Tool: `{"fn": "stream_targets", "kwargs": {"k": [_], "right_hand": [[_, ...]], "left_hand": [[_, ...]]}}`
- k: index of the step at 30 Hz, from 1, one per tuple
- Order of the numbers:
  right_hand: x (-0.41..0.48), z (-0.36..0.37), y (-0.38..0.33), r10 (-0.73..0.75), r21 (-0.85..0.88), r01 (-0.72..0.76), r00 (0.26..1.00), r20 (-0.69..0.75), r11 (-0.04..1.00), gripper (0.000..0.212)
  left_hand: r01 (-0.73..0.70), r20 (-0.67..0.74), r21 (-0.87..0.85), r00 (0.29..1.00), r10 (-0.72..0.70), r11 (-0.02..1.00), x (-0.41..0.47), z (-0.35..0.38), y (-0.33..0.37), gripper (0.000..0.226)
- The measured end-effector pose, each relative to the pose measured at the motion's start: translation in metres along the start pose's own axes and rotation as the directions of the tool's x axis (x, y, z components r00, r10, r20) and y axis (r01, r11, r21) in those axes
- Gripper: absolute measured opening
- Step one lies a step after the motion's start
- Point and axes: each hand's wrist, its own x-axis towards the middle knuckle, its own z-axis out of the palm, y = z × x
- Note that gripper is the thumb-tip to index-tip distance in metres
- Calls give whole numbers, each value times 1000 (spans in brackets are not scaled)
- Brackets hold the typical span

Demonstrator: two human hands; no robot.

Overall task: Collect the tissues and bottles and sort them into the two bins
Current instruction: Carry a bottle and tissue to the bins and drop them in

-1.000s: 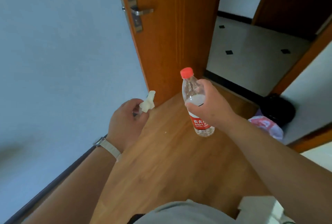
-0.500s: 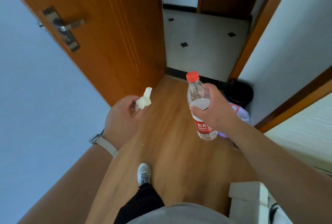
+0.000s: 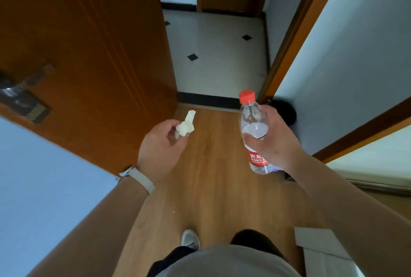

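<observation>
Carrying: left hand (image 3: 161,150) pinches crumpled tissue (image 3: 185,124), right hand (image 3: 274,139) clasps water bottle (image 3: 253,130); keep both firm toward the black bin (image 3: 285,110) at one o'clock.

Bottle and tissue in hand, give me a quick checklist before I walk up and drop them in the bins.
1. Bottle gripped by right hand: ok.
2. Red cap on: ok.
3. Tissue pinched in left hand: ok.
4. Wooden floor ahead free of obstacles: ok.
5. Black bin in sight by the wall: ok.
6. Second bin visible: cannot tell, the hand and bottle hide that spot.
</observation>
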Motion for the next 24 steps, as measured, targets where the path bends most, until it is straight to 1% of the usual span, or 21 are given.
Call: {"fn": "stream_targets", "kwargs": {"k": [2, 5, 8, 11, 14, 19, 21, 24], "right_hand": [[9, 7, -5, 36, 13, -35, 999, -30, 999, 66], [23, 7, -5, 78, -15, -79, 995, -68, 997, 69], [44, 0, 5, 107, -40, -113, 986, -125, 993, 72], [70, -6, 19, 153, -52, -164, 975, -162, 985, 72], [106, -14, 41, 221, -53, -233, 960, -175, 971, 72], [182, -47, 86, 291, 15, -294, 935, -203, 956, 71], [208, -61, 104, 323, 43, -321, 919, -226, 946, 71], [236, -83, 132, 357, 80, -349, 898, -258, 934, 70]], "left_hand": [[-34, 30, 4, 999, 34, 999, 23, 0, -3, 31], [-81, 85, -16, 993, 82, 997, 50, 6, -1, 32], [-111, 167, -8, 980, 111, 994, 82, 22, 2, 32], [-131, 213, 5, 969, 127, 991, 121, 44, 10, 32], [-149, 242, 3, 960, 144, 989, 166, 68, 28, 29], [-199, 297, 8, 936, 187, 980, 253, 112, 68, 24], [-245, 333, 24, 916, 224, 969, 288, 133, 87, 27], [-323, 408, 30, 868, 284, 946, 335, 167, 122, 28]]}}
